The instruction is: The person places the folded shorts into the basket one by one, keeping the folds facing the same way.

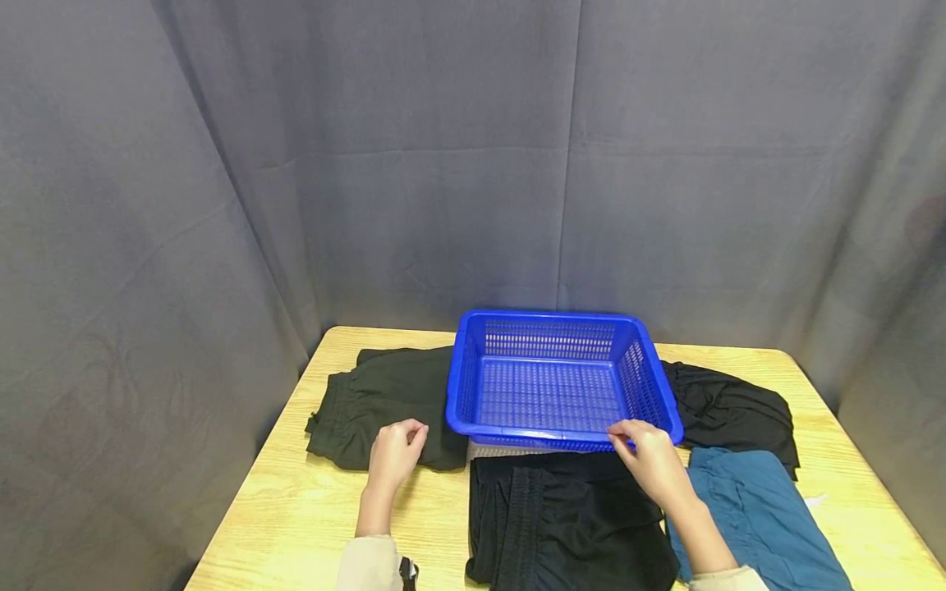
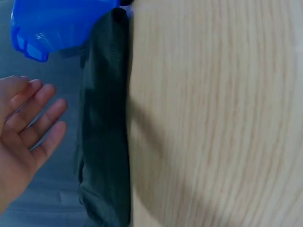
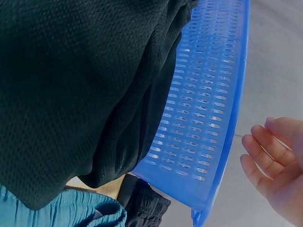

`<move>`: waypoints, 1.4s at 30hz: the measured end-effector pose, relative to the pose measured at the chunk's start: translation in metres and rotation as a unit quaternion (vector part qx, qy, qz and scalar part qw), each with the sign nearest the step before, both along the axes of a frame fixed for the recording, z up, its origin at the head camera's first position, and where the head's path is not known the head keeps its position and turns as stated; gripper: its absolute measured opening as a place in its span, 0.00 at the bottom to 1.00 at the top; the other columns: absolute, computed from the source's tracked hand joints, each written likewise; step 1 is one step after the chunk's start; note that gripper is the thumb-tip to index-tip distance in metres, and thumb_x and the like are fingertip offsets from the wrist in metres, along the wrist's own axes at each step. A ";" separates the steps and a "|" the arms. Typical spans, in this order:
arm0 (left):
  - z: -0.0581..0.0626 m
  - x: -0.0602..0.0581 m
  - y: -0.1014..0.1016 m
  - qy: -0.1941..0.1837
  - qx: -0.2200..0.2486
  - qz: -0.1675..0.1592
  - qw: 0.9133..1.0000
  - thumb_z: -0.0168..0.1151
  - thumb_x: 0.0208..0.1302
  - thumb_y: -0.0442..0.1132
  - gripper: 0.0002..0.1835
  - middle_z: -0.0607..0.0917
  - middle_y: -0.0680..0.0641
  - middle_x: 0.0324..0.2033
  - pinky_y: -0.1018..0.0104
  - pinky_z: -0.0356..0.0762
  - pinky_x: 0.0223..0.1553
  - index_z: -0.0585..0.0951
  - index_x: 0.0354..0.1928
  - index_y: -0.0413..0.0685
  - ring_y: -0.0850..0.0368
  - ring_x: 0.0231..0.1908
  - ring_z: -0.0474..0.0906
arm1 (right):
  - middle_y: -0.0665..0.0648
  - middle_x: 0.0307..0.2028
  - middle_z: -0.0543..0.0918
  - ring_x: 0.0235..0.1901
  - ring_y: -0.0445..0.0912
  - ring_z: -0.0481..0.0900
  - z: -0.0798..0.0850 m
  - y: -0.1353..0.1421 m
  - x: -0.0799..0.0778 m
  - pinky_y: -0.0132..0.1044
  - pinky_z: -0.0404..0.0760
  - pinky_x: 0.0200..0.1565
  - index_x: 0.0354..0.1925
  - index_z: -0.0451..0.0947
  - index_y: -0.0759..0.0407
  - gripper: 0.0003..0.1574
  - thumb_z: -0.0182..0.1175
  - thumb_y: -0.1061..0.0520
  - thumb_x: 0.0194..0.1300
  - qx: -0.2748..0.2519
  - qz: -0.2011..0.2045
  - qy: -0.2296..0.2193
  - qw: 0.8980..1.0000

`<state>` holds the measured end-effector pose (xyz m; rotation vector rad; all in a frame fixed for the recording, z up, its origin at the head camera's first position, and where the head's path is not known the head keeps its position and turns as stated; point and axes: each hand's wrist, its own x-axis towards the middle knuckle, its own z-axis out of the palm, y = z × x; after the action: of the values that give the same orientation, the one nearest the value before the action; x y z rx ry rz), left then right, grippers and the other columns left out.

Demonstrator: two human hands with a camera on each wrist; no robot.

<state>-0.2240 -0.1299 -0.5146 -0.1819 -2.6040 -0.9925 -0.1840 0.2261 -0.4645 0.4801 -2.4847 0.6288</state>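
Blue rectangular slotted plastic basket, interior exposed down to its base, on pale wood-grain table behind folded black cloth garment; left hand above folded dark-green cloth garment, right hand near basket's front-right corner, fingers of both loosely bent, unclasped.

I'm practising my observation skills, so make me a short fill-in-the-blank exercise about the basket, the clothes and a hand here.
1. The basket on the table is coloured ____.
2. In the head view, the dark green garment lies to the basket's ____.
3. The person's left grip holds ____.
4. Counting the dark green one, ____ garments show in the head view, lying on the table around the basket.

Missing words: blue; left; nothing; four.
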 end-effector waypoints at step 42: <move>-0.006 0.018 -0.020 -0.266 0.029 0.140 0.953 0.52 0.62 0.39 0.17 0.81 0.30 0.28 0.51 0.77 0.30 0.78 0.29 0.26 0.37 0.32 0.79 | 0.59 0.26 0.82 0.26 0.50 0.79 -0.004 0.001 0.001 0.44 0.80 0.32 0.26 0.80 0.66 0.07 0.66 0.72 0.46 -0.003 -0.005 -0.020 1.000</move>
<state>-0.2063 -0.1501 -0.5204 0.5294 -2.9438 -1.1307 -0.1827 0.2268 -0.4682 0.4578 -2.5199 0.6485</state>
